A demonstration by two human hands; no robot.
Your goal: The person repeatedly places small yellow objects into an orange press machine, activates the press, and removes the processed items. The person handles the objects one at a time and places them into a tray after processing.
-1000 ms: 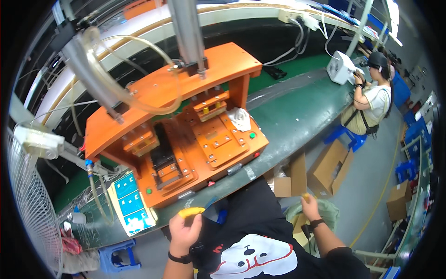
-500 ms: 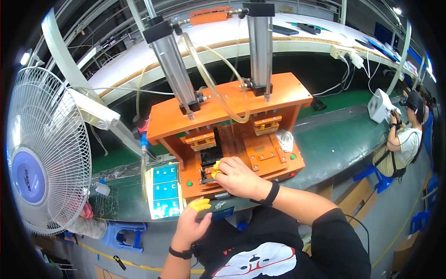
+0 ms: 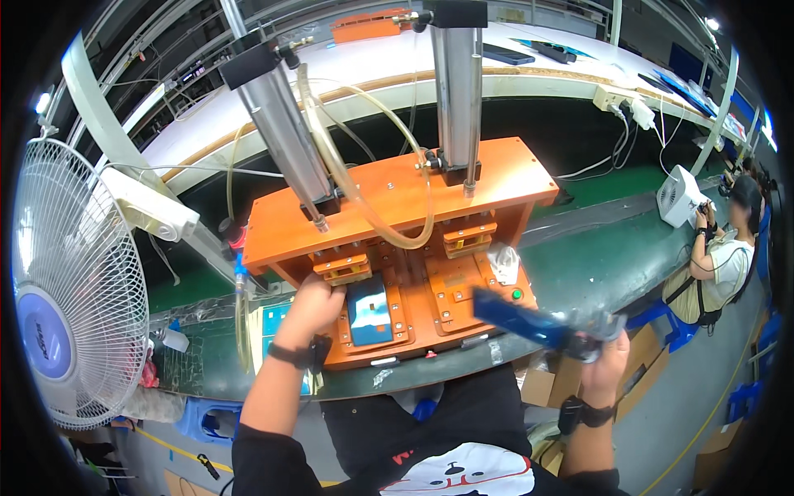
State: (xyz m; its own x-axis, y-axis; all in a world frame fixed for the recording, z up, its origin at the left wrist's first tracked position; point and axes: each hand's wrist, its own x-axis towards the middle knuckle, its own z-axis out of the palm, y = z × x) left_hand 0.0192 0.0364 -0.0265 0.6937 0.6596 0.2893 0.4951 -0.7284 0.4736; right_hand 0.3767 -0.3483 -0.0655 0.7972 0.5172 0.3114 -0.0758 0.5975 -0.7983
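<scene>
Head view: left hand (image 3: 310, 306) rests on the orange press fixture (image 3: 397, 273), beside a seated blue-screened panel (image 3: 370, 312); right hand (image 3: 604, 364) grips a dark blue flat strip (image 3: 517, 317) above the bench (image 3: 595, 264) front edge, seemingly not loaded.

Orange press fixture (image 3: 397, 198); green table (image 3: 612, 256); blue panel (image 3: 517, 318) in right hand (image 3: 608, 364); white fan (image 3: 74, 281); black wristbands.
</scene>
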